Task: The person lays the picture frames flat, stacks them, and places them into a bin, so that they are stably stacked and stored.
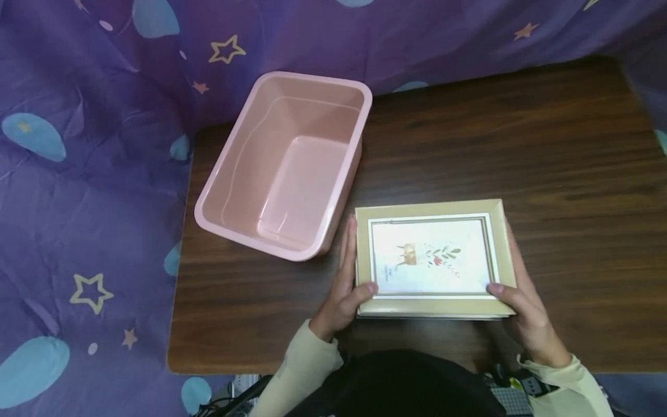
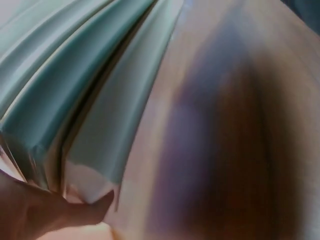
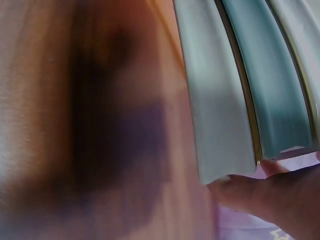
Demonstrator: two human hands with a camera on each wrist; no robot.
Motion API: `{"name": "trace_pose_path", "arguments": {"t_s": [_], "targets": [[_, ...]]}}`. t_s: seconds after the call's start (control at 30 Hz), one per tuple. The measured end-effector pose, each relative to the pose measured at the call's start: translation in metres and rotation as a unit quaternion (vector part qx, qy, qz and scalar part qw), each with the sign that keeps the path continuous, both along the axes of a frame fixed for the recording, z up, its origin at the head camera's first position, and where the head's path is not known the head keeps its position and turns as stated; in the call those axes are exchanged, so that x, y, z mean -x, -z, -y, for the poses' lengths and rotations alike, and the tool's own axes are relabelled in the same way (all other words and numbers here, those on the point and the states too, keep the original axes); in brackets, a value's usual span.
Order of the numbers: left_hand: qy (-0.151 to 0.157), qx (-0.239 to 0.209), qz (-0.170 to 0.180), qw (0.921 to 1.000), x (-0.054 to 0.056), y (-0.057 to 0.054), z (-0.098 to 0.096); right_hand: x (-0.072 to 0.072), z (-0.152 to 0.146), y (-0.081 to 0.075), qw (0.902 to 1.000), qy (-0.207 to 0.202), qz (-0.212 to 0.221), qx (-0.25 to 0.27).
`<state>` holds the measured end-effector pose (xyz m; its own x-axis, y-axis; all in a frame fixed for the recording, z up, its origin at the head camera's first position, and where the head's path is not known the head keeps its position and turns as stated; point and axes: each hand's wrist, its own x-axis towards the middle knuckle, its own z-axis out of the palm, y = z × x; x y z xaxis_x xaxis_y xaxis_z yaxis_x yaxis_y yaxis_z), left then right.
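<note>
Both hands hold a stack of picture frames (image 1: 432, 255) level over the near part of the table. The top one has a beige border, a white inner edge and a print of a small chair with leaves and a red flower. My left hand (image 1: 346, 295) grips the stack's left end, thumb over the top edge. On the opposite end, my right hand (image 1: 526, 307) holds it the same way. Pale and teal edges of several stacked frames (image 2: 107, 120) show in the left wrist view, and similar frames (image 3: 220, 100) in the right wrist view. Fingers underneath are mostly hidden.
A pink plastic bin (image 1: 250, 242) with nothing inside stands left of the stack, at the back left of the dark wooden table (image 1: 495, 145). Behind and to the left hangs a purple cloth (image 1: 120, 214) with stars and blue shapes.
</note>
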<state>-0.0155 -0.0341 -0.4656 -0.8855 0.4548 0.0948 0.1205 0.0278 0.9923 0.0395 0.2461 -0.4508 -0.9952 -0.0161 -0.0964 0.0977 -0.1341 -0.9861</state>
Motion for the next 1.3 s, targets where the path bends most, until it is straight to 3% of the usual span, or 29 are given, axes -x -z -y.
{"name": "trace_pose_path", "arguments": {"t_s": [0.17,0.4,0.53,0.67,0.9,1.03,1.1,1.3], "targets": [[0.006,-0.011,-0.005,0.9999,-0.003,-0.023,-0.002,0.001,-0.009,-0.022,1.0000,-0.004,0.007,0.004],[0.002,-0.026,-0.020,0.9995,-0.010,-0.057,-0.001,0.006,-0.023,-0.041,0.9992,-0.023,-0.019,-0.025],[-0.006,-0.037,-0.049,0.9981,-0.014,-0.078,0.002,0.012,-0.025,-0.058,0.9983,-0.035,-0.038,-0.029],[-0.020,-0.062,-0.066,0.9957,-0.011,-0.093,0.006,0.029,-0.023,-0.080,0.9967,-0.054,-0.053,-0.029],[-0.020,-0.142,-0.002,0.9897,0.000,-0.111,0.011,0.067,-0.006,-0.125,0.9935,-0.091,-0.048,-0.050],[-0.052,-0.157,0.014,0.9860,0.003,-0.121,0.013,0.085,0.004,-0.147,0.9904,-0.114,-0.038,-0.069],[-0.068,-0.161,0.008,0.9846,0.004,-0.125,0.013,0.092,0.006,-0.156,0.9882,-0.127,-0.044,-0.073],[-0.114,-0.153,-0.061,0.9798,0.011,-0.138,0.016,0.119,0.012,-0.179,0.9797,-0.174,-0.070,-0.072]]}}
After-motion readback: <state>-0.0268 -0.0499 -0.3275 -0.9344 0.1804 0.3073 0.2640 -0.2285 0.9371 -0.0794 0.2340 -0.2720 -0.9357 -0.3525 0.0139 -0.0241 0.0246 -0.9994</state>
